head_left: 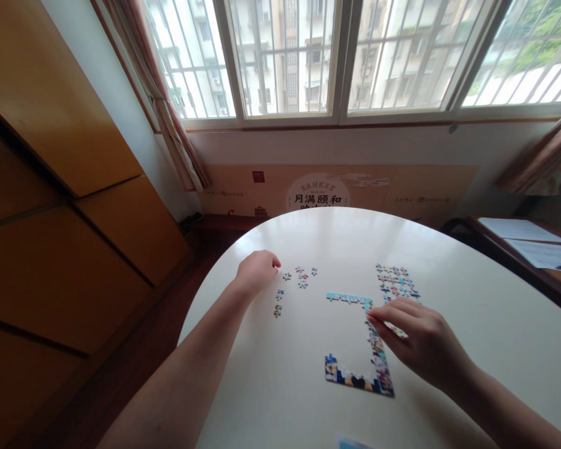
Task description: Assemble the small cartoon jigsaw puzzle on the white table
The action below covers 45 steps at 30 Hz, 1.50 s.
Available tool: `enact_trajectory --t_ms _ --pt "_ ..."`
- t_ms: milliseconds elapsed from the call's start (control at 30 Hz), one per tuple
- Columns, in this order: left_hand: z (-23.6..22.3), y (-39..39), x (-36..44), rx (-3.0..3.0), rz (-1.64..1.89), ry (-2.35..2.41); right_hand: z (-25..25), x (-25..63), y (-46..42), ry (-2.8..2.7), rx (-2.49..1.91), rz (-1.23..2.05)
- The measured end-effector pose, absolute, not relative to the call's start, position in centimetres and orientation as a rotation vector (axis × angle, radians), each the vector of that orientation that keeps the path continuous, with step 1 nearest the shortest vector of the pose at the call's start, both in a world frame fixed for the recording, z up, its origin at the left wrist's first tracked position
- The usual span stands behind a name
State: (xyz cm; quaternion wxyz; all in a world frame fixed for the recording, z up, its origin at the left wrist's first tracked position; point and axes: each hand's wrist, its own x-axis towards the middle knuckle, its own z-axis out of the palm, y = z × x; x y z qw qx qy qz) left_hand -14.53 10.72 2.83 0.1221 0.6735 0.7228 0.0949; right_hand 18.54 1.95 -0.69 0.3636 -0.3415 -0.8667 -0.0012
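Observation:
A part-built jigsaw frame (pixel 362 374) lies on the round white table (pixel 472 274), with a top strip, a right side and a bottom strip joined. My right hand (pixel 421 340) rests at the frame's right side, fingertips pinched together against the pieces near the top right corner. My left hand (pixel 257 271) is curled in a loose fist on the table, just left of a few loose pieces (pixel 302 277). Whether it holds a piece is hidden. Another cluster of loose pieces (pixel 396 282) lies beyond my right hand.
A wooden cabinet (pixel 51 206) stands to the left. A side table with papers (pixel 533 246) sits at the right. Printed cardboard (pixel 318 190) leans against the wall under the barred window (pixel 308 56). A card edge (pixel 353 443) shows at the table's near rim.

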Motion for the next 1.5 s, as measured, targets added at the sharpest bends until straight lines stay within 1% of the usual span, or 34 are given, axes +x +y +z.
enact_trajectory --t_ms 367,700,1000,1300,1500 --pt "2.8 10.7 -14.2 1.976 0.260 2.113 -0.8 18.6 2.0 -2.225 -0.871 0.015" --pt "4.5 9.2 -13.1 2.009 0.055 2.095 -0.6 18.5 1.9 -2.227 -0.857 0.020" --pt "4.2 9.9 -12.7 2.158 0.309 2.199 -0.9 18.7 2.0 -2.235 -0.852 0.021" --pt "1.4 11.0 -12.7 2.406 0.500 1.895 -0.9 18.7 2.0 -2.232 -0.847 0.025" --pt "1.4 11.4 -13.3 2.370 0.550 1.980 -0.9 18.7 2.0 -2.228 -0.849 0.028"
